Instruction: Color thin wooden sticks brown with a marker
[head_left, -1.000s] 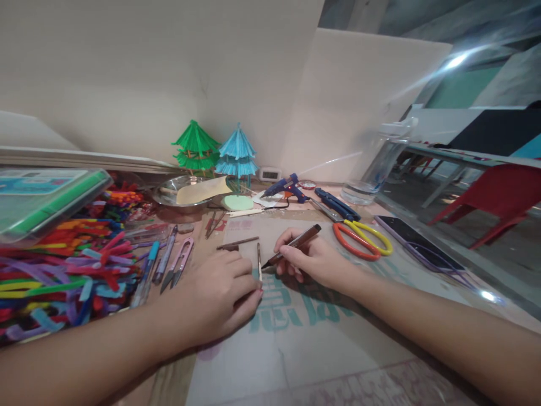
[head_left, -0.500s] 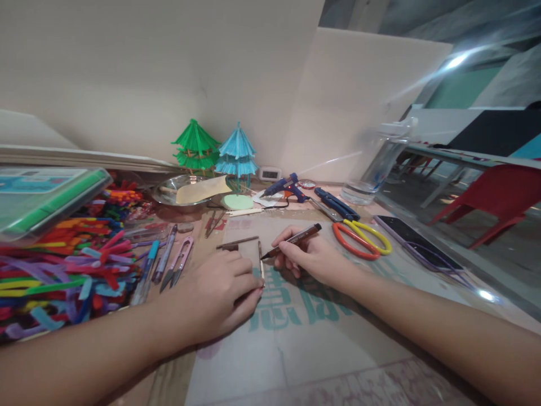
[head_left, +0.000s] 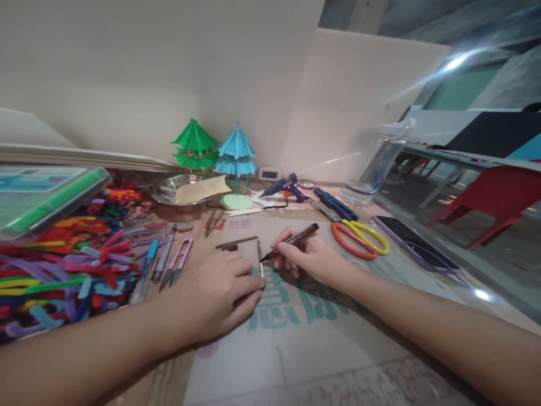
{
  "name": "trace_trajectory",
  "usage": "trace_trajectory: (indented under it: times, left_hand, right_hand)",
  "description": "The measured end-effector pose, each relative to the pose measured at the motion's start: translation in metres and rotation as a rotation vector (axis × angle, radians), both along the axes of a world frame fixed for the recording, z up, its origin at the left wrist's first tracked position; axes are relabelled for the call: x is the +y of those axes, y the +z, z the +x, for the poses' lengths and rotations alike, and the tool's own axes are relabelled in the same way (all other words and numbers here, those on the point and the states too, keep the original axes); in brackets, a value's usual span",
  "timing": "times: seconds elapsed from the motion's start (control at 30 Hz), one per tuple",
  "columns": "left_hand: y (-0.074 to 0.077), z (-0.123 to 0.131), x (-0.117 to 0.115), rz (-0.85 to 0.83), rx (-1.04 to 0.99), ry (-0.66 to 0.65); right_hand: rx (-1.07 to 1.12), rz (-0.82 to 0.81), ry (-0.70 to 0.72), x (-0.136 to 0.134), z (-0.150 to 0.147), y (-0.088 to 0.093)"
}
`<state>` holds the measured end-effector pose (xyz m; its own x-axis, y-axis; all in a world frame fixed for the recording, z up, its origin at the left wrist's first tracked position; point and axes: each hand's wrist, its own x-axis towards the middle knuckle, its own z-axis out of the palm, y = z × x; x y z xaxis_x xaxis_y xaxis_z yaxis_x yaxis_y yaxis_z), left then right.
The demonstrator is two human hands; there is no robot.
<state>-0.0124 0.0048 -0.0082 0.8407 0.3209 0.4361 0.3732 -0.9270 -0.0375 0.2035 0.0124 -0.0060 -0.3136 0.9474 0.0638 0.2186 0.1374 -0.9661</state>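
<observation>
My right hand (head_left: 302, 254) is closed around a brown marker pen (head_left: 296, 239), its dark tip touching a thin wooden stick (head_left: 261, 262). The upper part of that stick is coloured brown, the lower part pale. My left hand (head_left: 224, 290) pinches the stick's near end between thumb and fingers, holding it against the sheet (head_left: 236, 361) with green printed characters. Just beyond the left hand lie a brown stick (head_left: 236, 242) and a dark marker cap (head_left: 229, 247).
Left are colourful pipe cleaners (head_left: 97, 270), pens (head_left: 163, 256) and pink thread snips (head_left: 181, 259). Behind stand green (head_left: 195, 144) and blue (head_left: 237, 149) paper-roofed models, a metal bowl (head_left: 164, 197) and a glue gun (head_left: 287, 187). Right are scissors (head_left: 359, 242), a phone (head_left: 416, 242) and a clear bottle (head_left: 369, 169).
The marker tip has shifted slightly down along the stick, and more of the stick looks brown. My left hand has hardly moved.
</observation>
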Motion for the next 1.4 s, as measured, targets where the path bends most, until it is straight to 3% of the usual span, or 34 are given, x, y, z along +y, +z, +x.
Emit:
trace_trajectory:
  times: [0.3,0.57,1.4]
  left_hand:
    - [-0.0002,0.0002,0.0004,-0.008,-0.014,-0.015]
    - [0.0000,-0.0002,0.0005,-0.025,0.011,-0.007]
    - [0.0005,0.0008,0.0004,-0.020,0.019,0.000]
  right_hand:
    - [-0.057,-0.034,0.071,-0.0031,0.0012,0.0025]
    - [0.004,0.030,-0.037,-0.0006,-0.0008,-0.0005]
    - [-0.068,-0.017,0.063,-0.0029,0.0033,0.0018]
